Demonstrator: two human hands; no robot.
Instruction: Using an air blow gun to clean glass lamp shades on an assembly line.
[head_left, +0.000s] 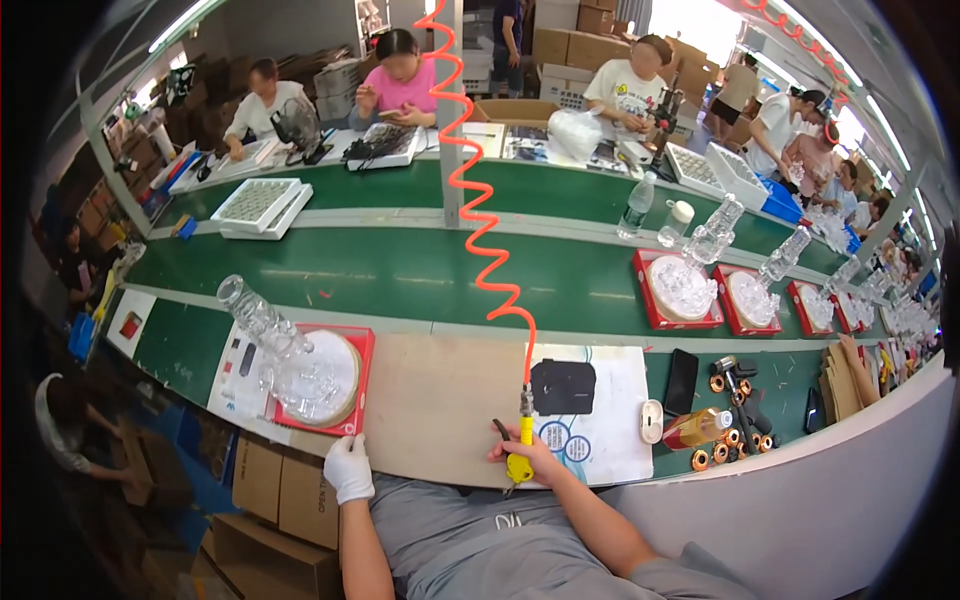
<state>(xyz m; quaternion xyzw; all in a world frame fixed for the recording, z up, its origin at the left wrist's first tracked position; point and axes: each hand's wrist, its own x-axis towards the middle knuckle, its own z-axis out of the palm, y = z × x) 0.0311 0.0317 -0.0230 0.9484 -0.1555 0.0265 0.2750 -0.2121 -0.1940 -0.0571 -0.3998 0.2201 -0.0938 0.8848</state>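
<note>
My left hand (348, 470), in a white glove, is closed at the near right corner of a shallow red box (364, 375), its fingertips on the edge. In that box lies a round pale disc (345, 365) bearing a tall, clear, glass-like vessel (275, 335), whose stacked neck appears to lean to the far left. Bare-skinned, my right hand (530, 460) is wrapped round a yellow air blow gun (520, 466) over the near edge of the bench. An orange-red coiled hose (490, 225) rises from the gun. Brown cardboard (430, 400) lies between my hands.
To the right are a dark flat piece (563, 388), a phone (681, 382), an amber drink bottle (697, 428) and several copper-coloured rings (719, 453). Similar red boxes (678, 290) line the green conveyor (370, 270). Cartons (285, 485) stand at lower left. People work opposite.
</note>
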